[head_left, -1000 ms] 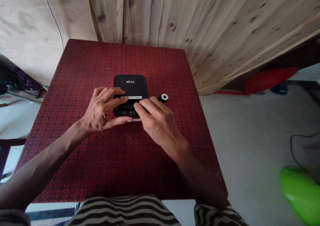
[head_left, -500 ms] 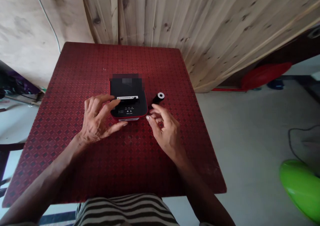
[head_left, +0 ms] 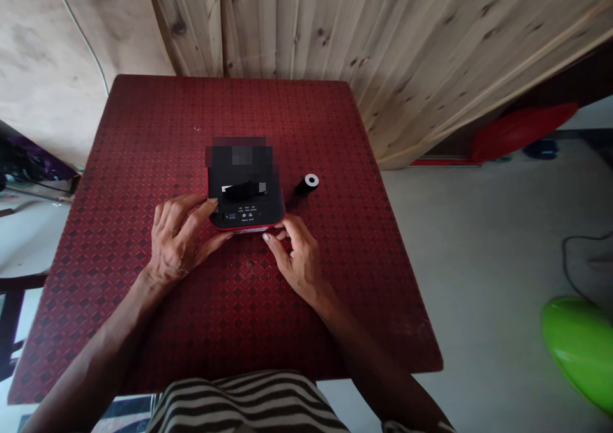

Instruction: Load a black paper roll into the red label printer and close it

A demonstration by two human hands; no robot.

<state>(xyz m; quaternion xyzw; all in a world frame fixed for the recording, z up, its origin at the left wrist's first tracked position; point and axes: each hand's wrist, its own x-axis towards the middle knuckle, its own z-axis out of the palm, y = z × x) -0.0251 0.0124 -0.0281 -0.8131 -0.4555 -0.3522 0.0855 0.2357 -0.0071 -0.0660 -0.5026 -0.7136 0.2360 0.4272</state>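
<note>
A flat black device with red sides [head_left: 239, 198] lies on the table, small white symbols along its near part and a dark strip across its middle. Part of its far end is blurred out. My left hand [head_left: 179, 235] grips its near left corner, fingertips on the left edge and thumb against the front. At the near right corner, my right hand [head_left: 297, 254] holds the edge between bent fingers and thumb. A small black roll with a white ring-shaped end [head_left: 311, 181] stands apart, just right of the device.
The table [head_left: 158, 117] has a red patterned cover. Beyond its far edge rises a wooden plank wall [head_left: 287, 24]. On the floor to the right are a bright green rounded object [head_left: 579, 350] and a dark cable [head_left: 565, 260]; a red object [head_left: 522, 129] lies farther back.
My right hand has moved left and nearer me, from beside the roll onto the device's front corner. My left fingers have drawn back from the device's top to its left edge.
</note>
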